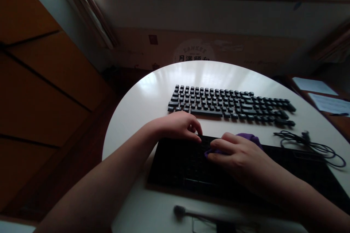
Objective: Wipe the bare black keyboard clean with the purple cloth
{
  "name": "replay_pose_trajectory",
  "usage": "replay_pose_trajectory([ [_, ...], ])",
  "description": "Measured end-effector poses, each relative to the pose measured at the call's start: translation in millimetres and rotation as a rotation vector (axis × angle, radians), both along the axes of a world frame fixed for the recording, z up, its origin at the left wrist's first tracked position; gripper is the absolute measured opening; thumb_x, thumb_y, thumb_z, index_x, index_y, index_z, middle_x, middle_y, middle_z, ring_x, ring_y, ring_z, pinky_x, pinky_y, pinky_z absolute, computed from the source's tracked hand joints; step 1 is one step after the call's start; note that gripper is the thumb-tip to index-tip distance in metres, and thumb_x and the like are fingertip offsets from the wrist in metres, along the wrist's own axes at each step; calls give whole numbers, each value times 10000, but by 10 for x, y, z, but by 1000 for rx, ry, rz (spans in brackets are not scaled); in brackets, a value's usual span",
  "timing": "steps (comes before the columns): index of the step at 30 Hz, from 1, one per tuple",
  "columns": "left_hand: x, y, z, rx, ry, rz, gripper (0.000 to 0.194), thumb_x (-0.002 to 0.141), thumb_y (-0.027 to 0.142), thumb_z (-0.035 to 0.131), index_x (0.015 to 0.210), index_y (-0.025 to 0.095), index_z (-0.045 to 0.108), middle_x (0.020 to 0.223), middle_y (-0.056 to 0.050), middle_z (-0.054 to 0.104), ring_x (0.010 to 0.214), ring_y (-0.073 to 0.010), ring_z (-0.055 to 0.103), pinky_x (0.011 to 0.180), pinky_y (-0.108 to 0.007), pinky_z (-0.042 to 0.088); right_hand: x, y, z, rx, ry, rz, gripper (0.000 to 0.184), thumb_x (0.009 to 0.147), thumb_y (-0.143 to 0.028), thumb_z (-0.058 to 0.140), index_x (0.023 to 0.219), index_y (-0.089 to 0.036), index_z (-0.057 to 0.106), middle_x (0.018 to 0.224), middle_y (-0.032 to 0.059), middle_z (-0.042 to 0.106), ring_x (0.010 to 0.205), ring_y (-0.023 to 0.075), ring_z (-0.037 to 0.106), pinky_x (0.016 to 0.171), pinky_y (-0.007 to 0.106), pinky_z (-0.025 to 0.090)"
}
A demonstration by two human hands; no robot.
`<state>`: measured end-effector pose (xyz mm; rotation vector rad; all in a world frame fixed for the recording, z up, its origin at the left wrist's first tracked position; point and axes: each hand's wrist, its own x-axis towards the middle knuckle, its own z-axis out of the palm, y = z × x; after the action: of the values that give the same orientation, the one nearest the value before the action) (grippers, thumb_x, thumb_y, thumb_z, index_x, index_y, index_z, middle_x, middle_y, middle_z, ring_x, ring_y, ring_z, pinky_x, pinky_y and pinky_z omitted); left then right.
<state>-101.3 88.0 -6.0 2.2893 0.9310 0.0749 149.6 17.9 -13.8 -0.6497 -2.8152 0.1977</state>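
Observation:
A black keyboard base (171,164) with its keycaps off lies on the round white table. My left hand (182,126) grips its far edge, fingers curled and thumb on the top. In my right hand (239,154) is a bunched purple cloth (250,138), pressed onto the base's upper surface; the cloth is partly hidden under the fingers. Beyond both hands, the loose black keycaps (213,102) are laid out in rows in keyboard order.
A coiled black cable (314,145) rests at the base's far right. Near the front edge lies a dark brush (180,211), partly blurred. The white table (123,123) is rounded. Papers (328,103) are on a brown surface at right; a wooden cabinet (35,80) stands left.

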Motion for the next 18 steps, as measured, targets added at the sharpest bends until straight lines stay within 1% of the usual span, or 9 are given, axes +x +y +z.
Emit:
replay_pose_trajectory([
  [3, -3, -1, 1, -1, 0, -1, 237, 831, 403, 744, 1019, 269, 798, 924, -2, 724, 807, -163, 644, 701, -241, 445, 9, 49, -51, -29, 20, 62, 268, 956, -97, 567, 1077, -264, 738, 1032, 66, 682, 840, 195, 582, 681, 312, 465],
  [6, 1, -6, 10, -7, 3, 6, 239, 834, 408, 741, 1020, 269, 798, 935, -5, 729, 810, -164, 645, 702, -240, 447, 19, 41, -69, -81, 94, 25, 217, 980, -140, 558, 1027, -255, 736, 1004, 70, 658, 823, 189, 579, 667, 307, 457],
  [9, 8, -11, 25, -23, 11, 14, 247, 834, 418, 742, 1023, 269, 800, 939, -9, 733, 822, -167, 649, 700, -240, 446, 92, -19, 15, -130, 248, -47, 168, 986, -163, 560, 987, -223, 717, 911, 62, 622, 757, 166, 576, 638, 291, 468],
  [12, 10, -16, 39, -39, 22, 30, 251, 829, 428, 745, 1020, 275, 802, 957, -12, 734, 839, -171, 652, 699, -243, 445, 250, -76, 169, -114, 389, -135, 139, 964, -143, 590, 1030, -223, 683, 881, 52, 623, 736, 152, 607, 610, 258, 494],
  [15, 10, -20, 44, -53, 24, 39, 249, 828, 426, 746, 1018, 276, 801, 965, -11, 732, 845, -171, 652, 696, -245, 443, 395, -111, 280, -86, 370, -185, 140, 971, -175, 592, 1068, -245, 665, 893, 54, 667, 715, 154, 643, 590, 249, 512],
  [18, 12, -19, 39, -57, 24, 39, 243, 831, 418, 743, 1017, 271, 799, 948, -11, 727, 833, -168, 649, 686, -246, 437, 384, -160, 269, -83, 287, -182, 147, 987, -221, 580, 1089, -251, 681, 829, 41, 665, 629, 145, 615, 528, 254, 463],
])
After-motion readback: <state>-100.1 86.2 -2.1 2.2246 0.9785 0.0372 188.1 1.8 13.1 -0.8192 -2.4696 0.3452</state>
